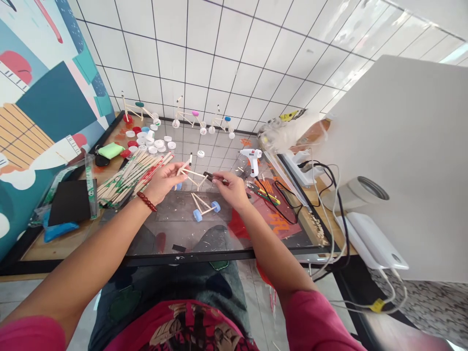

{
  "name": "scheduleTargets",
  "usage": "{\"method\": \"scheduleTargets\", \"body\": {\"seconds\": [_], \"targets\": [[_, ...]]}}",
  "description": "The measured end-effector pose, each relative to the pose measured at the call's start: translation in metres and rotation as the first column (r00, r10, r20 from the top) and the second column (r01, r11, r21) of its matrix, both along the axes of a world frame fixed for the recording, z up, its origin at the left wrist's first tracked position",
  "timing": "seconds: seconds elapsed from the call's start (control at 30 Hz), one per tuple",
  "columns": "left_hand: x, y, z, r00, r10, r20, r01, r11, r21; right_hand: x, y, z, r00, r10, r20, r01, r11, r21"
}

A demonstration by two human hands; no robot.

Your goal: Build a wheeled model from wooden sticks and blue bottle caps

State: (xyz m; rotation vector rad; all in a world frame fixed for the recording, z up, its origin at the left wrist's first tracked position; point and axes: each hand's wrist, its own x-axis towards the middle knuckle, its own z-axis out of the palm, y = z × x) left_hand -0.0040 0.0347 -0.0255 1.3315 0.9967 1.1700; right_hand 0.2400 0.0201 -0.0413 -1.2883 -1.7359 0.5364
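Observation:
My left hand (163, 183), with a beaded bracelet at the wrist, pinches a frame of thin wooden sticks (194, 173) above the table. A blue bottle cap (178, 186) shows just under the left fingers. My right hand (232, 189) is closed round a dark hand tool, seemingly pliers or cutters (208, 176); its tip meets the right end of the frame's long stick. Its jaws are too small to make out. On the table below lies a stick triangle with two blue caps (198, 215) at the ends of its cross stick.
Three finished-looking stick bikes (195, 113) stand along the tiled wall. Loose bottle caps (159, 144) and a pile of wrapped chopsticks (122, 183) lie left. At right are a white glue gun (253, 160), its black cord, and a yellow utility knife (269, 196).

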Motion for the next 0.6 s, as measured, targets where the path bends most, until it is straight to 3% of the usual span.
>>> {"method": "scheduleTargets", "body": {"seconds": [0.27,0.6], "targets": [[0.003,-0.004,0.002,0.999,-0.037,-0.029,0.038,0.999,0.025,-0.014,-0.005,-0.003,0.995,0.1,0.02,-0.1,0.995,-0.008],[0.004,-0.005,-0.002,0.997,-0.02,-0.076,0.023,0.999,0.029,-0.018,-0.006,-0.005,0.996,0.082,-0.017,-0.083,0.996,-0.038]]}}
